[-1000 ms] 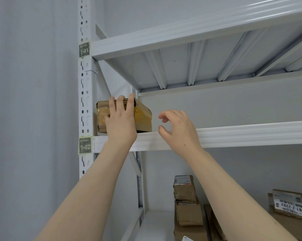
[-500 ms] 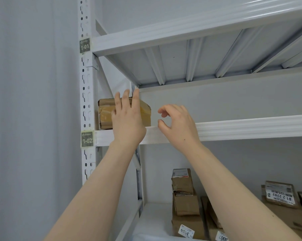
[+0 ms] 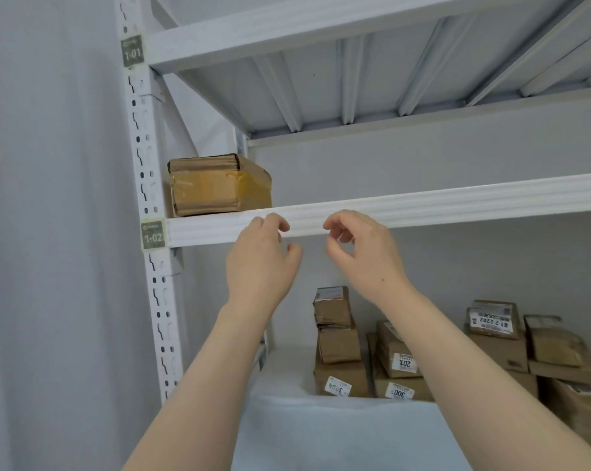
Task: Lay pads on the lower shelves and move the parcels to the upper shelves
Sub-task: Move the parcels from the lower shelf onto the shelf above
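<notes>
The head camera looks up at the rack. The left hand (image 3: 260,263) and right hand (image 3: 365,256) are side by side in front of the shelf edge (image 3: 457,202). Their fingers are softly bent and hold nothing. The brown parcel (image 3: 219,185) sits on the upper shelf, just up and left of the left hand. More parcels (image 3: 340,345) are stacked below the right hand. A pale pad (image 3: 321,433) lies between the arms.
</notes>
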